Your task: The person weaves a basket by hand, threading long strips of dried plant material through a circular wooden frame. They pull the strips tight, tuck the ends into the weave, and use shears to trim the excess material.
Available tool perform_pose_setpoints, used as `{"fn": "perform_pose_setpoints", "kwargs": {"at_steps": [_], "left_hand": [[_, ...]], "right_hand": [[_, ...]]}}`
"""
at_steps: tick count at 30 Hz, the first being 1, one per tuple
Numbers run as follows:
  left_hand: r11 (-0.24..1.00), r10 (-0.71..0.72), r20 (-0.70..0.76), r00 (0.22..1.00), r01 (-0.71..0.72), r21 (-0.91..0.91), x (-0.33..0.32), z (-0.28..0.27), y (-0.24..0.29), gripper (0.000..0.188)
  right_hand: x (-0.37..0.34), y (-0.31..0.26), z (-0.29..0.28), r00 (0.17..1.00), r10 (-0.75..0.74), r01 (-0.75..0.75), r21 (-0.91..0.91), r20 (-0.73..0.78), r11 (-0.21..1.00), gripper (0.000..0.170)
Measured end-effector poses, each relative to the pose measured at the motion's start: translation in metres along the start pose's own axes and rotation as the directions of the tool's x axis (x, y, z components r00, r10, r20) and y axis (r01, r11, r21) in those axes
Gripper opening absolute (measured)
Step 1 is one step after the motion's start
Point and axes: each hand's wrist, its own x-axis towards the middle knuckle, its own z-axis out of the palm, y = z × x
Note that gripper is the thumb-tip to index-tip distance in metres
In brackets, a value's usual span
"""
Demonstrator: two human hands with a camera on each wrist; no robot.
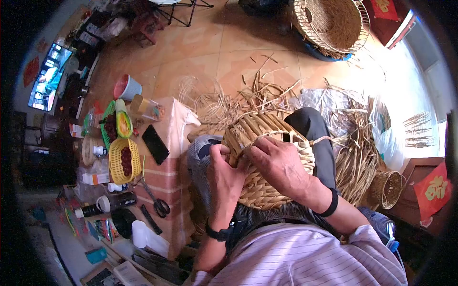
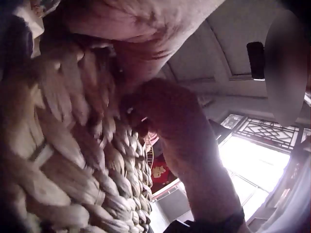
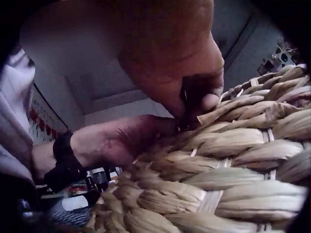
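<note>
A woven basket (image 1: 265, 193) of thick braided straw lies across the person's lap, its opening crossed by flat strips. The left hand (image 1: 226, 178) grips the rim on the left side, thumb up. Close beside it, the right hand (image 1: 284, 164) bends over the rim with thumb and fingers pinched at the weave. In the right wrist view, the right hand's (image 3: 170, 63) fingertips meet at a straw strand (image 3: 228, 108) along the basket's edge. Chunky braided rows of the basket (image 2: 73, 165) fill the left wrist view, where both hands come together at the rim. Their fingertips are partly hidden.
At left, a cloth-covered table (image 1: 167, 190) carries a phone (image 1: 155, 144), scissors (image 1: 160, 205), a yellow basket (image 1: 125, 167) and bottles. Loose straw (image 1: 358, 162) lies on the floor at right. A large round basket (image 1: 329, 24) stands at the back beyond scattered strips (image 1: 262, 90).
</note>
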Motion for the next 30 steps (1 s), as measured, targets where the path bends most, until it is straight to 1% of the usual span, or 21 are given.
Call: {"fn": "perform_pose_setpoints", "kwargs": {"at_steps": [2,3,5,6,7,10,11,15,17,18,19,20,21,22,23,24,25,26,27,28,30], "left_hand": [[0.996,0.067,0.047,0.997,-0.064,-0.056,-0.006,-0.011,0.007,0.046],[0.996,0.088,0.118,0.989,-0.09,0.012,-0.01,-0.022,0.025,0.047],[0.942,0.208,0.13,0.97,-0.234,0.24,-0.02,-0.026,0.033,0.048],[0.887,0.267,0.144,0.953,-0.302,0.349,-0.023,-0.028,0.036,0.049],[0.882,0.213,0.153,0.965,-0.257,0.395,-0.024,-0.027,0.04,0.052],[0.975,0.137,0.224,0.965,-0.171,0.14,-0.012,-0.036,0.025,0.057],[0.996,0.013,0.29,0.957,0.014,-0.091,-0.011,-0.043,0.024,0.054],[0.97,0.005,0.362,0.932,0.084,-0.229,0.006,-0.06,0.005,0.045],[0.944,-0.102,0.415,0.904,0.219,-0.246,0.015,-0.071,0.002,0.045],[0.926,-0.151,0.439,0.886,0.283,-0.252,0.018,-0.072,0.006,0.045],[0.983,-0.127,0.359,0.924,0.166,-0.078,0.012,-0.069,0.01,0.038],[0.994,0.018,0.263,0.965,-0.046,0.101,0.004,-0.066,0.016,0.036],[0.929,0.182,0.191,0.964,-0.233,0.289,-0.005,-0.062,0.022,0.035],[0.795,0.356,0.149,0.922,-0.383,0.471,-0.013,-0.056,0.03,0.034],[0.814,0.334,0.008,0.943,-0.292,0.502,-0.018,-0.05,0.042,0.029],[0.81,0.341,-0.05,0.939,-0.267,0.522,-0.023,-0.05,0.054,0.025],[0.907,0.266,-0.084,0.96,-0.22,0.36,-0.028,-0.047,0.059,0.024],[0.969,0.185,-0.104,0.977,-0.164,0.186,-0.033,-0.043,0.06,0.024],[0.974,0.216,-0.075,0.973,-0.21,0.083,-0.034,-0.035,0.056,0.028],[0.978,0.085,0.018,0.996,-0.087,0.191,-0.043,-0.034,0.063,0.036],[0.929,0.207,0.071,0.976,-0.219,0.298,-0.047,-0.026,0.056,0.046]], "right_hand": [[-0.001,0.0,0.001,1.0,0.011,-0.011,-0.005,-0.016,1.0,0.029],[-0.003,0.001,0.002,0.999,0.007,-0.007,0.001,-0.038,1.0,0.029],[-0.002,0.003,0.004,0.997,-0.02,0.021,0.015,-0.081,1.0,0.03],[-0.002,0.003,0.003,0.997,-0.034,0.034,-0.001,-0.067,0.999,0.031],[-0.002,0.002,0.001,0.998,-0.045,0.044,-0.016,-0.054,0.999,0.031],[-0.006,0.004,0.001,0.997,-0.077,0.077,-0.005,-0.028,0.997,0.034],[-0.008,0.006,0.001,0.996,-0.093,0.093,0.009,-0.018,0.996,0.034],[-0.012,0.007,-0.002,0.993,-0.103,0.104,0.014,-0.061,0.994,0.037],[-0.014,0.004,0.001,0.992,-0.096,0.096,-0.009,-0.076,0.995,0.037],[-0.013,0.004,0.002,0.994,-0.075,0.076,0.019,-0.078,0.997,0.035],[-0.012,0.004,0.005,0.995,-0.051,0.054,0.046,-0.081,0.997,0.032],[-0.011,0.003,0.006,0.997,-0.022,0.028,0.073,-0.079,0.997,0.029],[-0.01,0.001,0.006,0.998,0.0,0.004,0.077,-0.056,0.997,0.029],[-0.007,0.001,0.005,0.999,0.019,-0.016,0.077,-0.033,0.997,0.028],[-0.005,0.0,0.004,0.999,0.038,-0.037,0.076,-0.013,0.996,0.028],[-0.004,-0.001,0.005,0.999,0.044,-0.043,0.064,-0.014,0.997,0.026],[-0.004,-0.002,0.005,0.999,0.046,-0.045,0.051,-0.016,0.998,0.025],[-0.003,-0.003,0.006,0.999,0.048,-0.047,0.039,-0.019,0.998,0.024],[-0.003,-0.003,0.008,0.999,0.047,-0.046,0.008,-0.024,0.999,0.023],[-0.004,-0.002,0.008,0.998,0.035,-0.034,0.02,-0.046,0.999,0.022],[-0.005,0.0,0.01,0.996,0.013,-0.008,0.051,-0.093,0.999,0.021]]}}
